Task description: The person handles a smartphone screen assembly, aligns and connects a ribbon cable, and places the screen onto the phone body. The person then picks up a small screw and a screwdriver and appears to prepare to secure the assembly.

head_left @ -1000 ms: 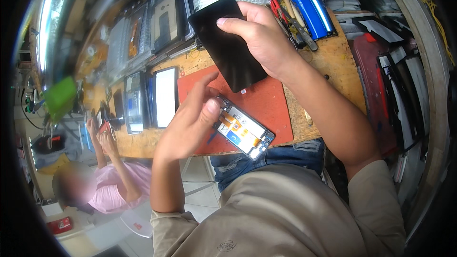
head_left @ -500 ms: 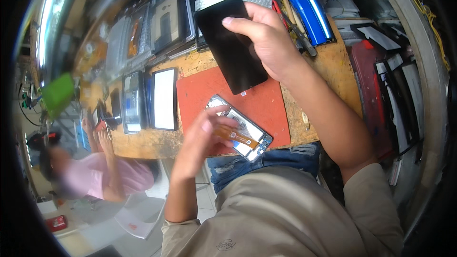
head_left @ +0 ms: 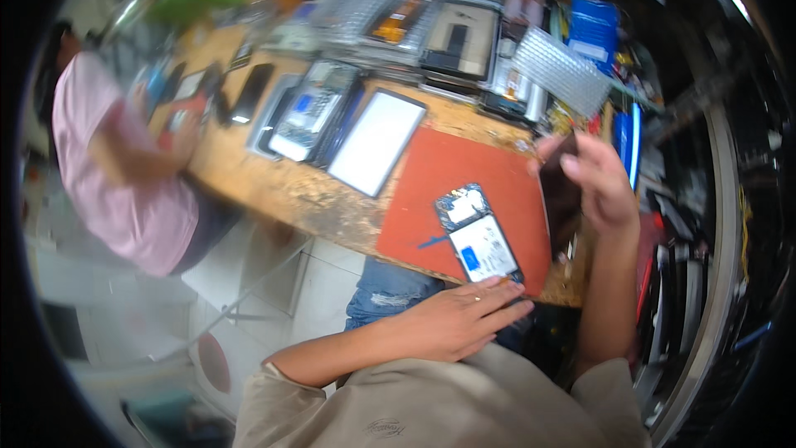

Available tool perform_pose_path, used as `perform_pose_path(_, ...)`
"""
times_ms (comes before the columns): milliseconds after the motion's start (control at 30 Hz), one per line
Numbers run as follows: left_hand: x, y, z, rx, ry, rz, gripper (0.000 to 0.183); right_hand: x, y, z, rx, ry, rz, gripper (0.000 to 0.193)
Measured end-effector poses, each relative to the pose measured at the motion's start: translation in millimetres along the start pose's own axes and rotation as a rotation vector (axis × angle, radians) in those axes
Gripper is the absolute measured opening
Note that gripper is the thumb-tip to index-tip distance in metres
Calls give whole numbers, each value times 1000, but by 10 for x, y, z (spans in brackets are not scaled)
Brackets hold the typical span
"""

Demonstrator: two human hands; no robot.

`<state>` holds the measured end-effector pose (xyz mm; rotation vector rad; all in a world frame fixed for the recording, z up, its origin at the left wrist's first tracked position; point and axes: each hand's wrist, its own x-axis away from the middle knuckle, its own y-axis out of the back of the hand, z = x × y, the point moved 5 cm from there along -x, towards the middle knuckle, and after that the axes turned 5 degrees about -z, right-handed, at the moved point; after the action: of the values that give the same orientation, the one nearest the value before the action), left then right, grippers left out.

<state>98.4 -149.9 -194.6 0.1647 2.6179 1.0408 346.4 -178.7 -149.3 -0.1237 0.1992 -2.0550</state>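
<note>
At the right edge of the red mat (head_left: 424, 168), the right hand (head_left: 604, 181) grips the dark panel (head_left: 561, 203), now tilted nearly edge-on. The opened phone (head_left: 479, 238) lies on the mat; the left hand (head_left: 460, 313), fingers extended, now covers its near end rather than its middle, apparently leaving the circuit board (head_left: 450, 209) accessible.

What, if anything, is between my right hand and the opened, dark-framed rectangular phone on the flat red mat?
Your right hand holds a dark, flat rectangular panel on that side; beyond it, only bare mat shows before the phone. Nothing else visible blocks it.
</note>
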Motion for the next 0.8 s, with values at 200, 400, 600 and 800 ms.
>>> perform_pose_path(200,-27,219,292,181,57,-293,55,388,-228,22,65,-138,13,44)
perform_pose_path(400,36,-28,82,80,-162,-201,58,545,-276,167,44,-101,32,45)
perform_pose_path(600,120,115,74,193,-124,-114,53,691,-629,-253,152,-329,193,41)
perform_pose_path(800,225,860,297,140,-85,-269,26,904,-478,-510,258,-497,193,39)
